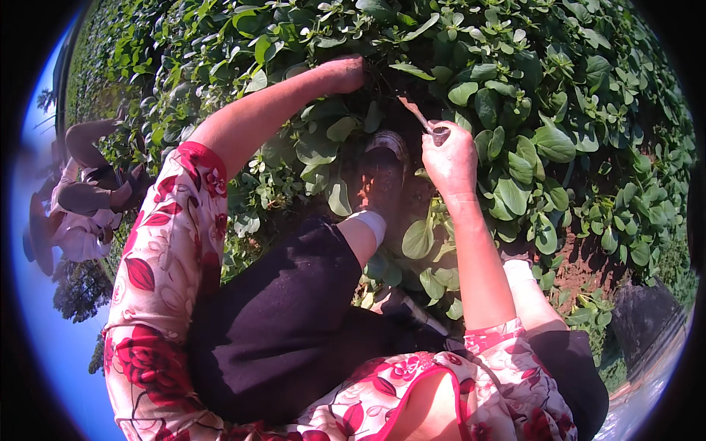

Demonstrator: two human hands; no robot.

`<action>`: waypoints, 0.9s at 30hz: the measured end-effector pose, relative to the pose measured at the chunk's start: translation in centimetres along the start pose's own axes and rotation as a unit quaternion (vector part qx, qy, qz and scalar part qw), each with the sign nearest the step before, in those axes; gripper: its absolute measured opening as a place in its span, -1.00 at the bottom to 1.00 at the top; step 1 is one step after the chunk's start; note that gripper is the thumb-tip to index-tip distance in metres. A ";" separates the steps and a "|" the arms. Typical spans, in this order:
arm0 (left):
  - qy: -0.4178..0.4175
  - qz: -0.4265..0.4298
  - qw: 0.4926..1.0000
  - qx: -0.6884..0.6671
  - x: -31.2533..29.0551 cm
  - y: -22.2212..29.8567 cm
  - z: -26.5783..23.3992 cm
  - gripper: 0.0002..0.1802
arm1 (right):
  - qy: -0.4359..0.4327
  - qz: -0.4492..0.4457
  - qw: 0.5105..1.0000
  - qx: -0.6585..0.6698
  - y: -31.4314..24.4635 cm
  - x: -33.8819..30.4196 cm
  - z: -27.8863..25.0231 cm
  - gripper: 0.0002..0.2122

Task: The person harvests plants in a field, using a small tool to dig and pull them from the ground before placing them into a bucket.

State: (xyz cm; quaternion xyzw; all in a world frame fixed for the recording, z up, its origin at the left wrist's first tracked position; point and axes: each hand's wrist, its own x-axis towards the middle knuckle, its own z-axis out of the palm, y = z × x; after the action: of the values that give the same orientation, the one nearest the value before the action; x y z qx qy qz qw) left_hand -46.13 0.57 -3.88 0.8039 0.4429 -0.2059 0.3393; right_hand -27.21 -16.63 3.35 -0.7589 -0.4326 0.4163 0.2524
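Shoe (384,173) muddy, set among leafy plants (553,143). Right hand (450,158) just right of the shoe's toe, grip wrapped round a tool (418,115). Tool's thin, brown-stained end slants out of the grip toward the left hand (344,74), beyond the toe. Left hand also beyond the toe, slightly left, in among the plants; fingertips hidden, cannot tell if its grip is wide, narrow or holding anything. Co-worker (81,231) in a hat well left of the shoe. Reddish soil (577,272) off to its right.
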 end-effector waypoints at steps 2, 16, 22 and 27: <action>-0.049 -0.012 0.993 -0.102 0.7 -1.4 0.2 -0.76 | -0.016 -0.028 0.997 -0.066 -0.9 -1.5 -1.4 -0.85; -0.126 -0.057 0.982 0.129 0.2 3.3 -0.2 -0.37 | 0.025 -0.105 0.992 -0.061 1.7 -1.4 1.7 -0.83; 0.076 -0.024 0.971 0.224 -0.7 2.1 4.9 -0.70 | -0.017 -0.045 0.997 -0.064 0.4 -0.1 3.0 -0.87; -0.040 -0.038 0.989 0.139 0.6 0.7 3.1 -0.75 | 0.000 0.017 0.996 0.089 3.7 0.0 2.0 -0.87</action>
State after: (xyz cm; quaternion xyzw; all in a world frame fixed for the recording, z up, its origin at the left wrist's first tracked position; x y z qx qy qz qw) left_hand -45.35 -1.61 -6.12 0.8168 0.4266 -0.3104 0.2333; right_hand -27.21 -18.46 -0.46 -0.7404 -0.3808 0.4577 0.3119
